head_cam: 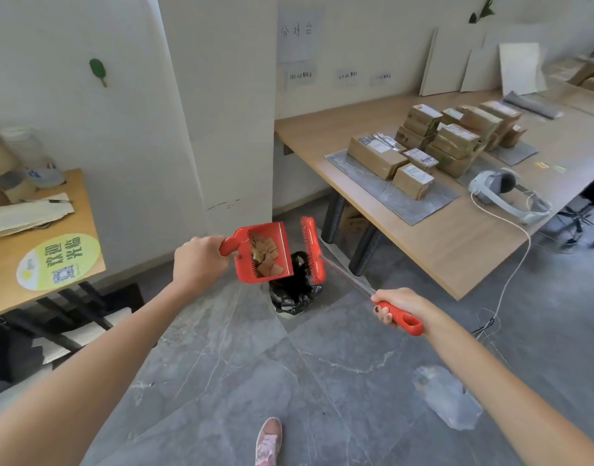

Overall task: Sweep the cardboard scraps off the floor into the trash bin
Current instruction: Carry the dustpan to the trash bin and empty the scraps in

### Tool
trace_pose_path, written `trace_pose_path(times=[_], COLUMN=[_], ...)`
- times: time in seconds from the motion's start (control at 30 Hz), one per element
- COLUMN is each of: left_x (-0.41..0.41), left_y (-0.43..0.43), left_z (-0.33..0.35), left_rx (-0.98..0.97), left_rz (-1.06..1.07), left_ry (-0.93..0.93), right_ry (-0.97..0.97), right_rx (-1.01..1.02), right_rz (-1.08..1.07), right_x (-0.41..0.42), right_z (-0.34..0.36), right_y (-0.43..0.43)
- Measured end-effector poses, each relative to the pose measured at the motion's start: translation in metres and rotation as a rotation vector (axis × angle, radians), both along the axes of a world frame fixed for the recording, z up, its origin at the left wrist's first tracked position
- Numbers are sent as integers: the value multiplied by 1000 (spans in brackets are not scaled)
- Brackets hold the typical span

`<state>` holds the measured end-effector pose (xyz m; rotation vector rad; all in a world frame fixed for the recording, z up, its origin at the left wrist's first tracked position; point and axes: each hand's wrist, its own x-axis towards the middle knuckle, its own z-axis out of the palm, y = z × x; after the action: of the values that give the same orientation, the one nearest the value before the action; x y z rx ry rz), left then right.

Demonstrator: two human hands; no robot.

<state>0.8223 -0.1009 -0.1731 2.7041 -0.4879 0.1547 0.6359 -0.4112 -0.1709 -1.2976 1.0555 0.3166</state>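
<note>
My left hand [199,260] grips the handle of a red dustpan [282,240], held in the air just above and left of the trash bin [293,294]. Several brown cardboard scraps [265,257] lie inside the pan. The bin is small, lined with a black bag, and stands on the grey floor beside the wall corner. My right hand [398,306] holds the red handle of a red brush [312,250], whose head hangs upright over the bin, right next to the dustpan's open edge.
A long wooden table [456,243] with several cardboard boxes [433,146] and a white headset [503,190] stands at right, its black legs close to the bin. A small desk [6,264] is at left. A clear plastic bag [446,401] lies on the floor; my pink shoe [268,442] shows below.
</note>
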Motion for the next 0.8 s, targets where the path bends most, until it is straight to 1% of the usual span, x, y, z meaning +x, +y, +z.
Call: trace_pose_path(times=[0.17,0.33,0.5,0.67,0.8], left_x=[36,44,37,14,-10], left_y=[-24,-43,-52,-46,-50], left_z=[-20,-44,-79,-121,-135], left_rx=[55,220,417,492,513], left_rz=[-156,-315,-443,-519,-570], left_ry=[-103,-149,-128,-98,-120], right_ry=[5,10,38,70,92], right_rx=[-80,-105,-106,-124,-129], right_rz=[-49,-77,-106,-87,-39], right_x=[13,28,42,37,27], right_z=[-13,-37,-73,-101,-113], right_y=[2,9,13,15,12])
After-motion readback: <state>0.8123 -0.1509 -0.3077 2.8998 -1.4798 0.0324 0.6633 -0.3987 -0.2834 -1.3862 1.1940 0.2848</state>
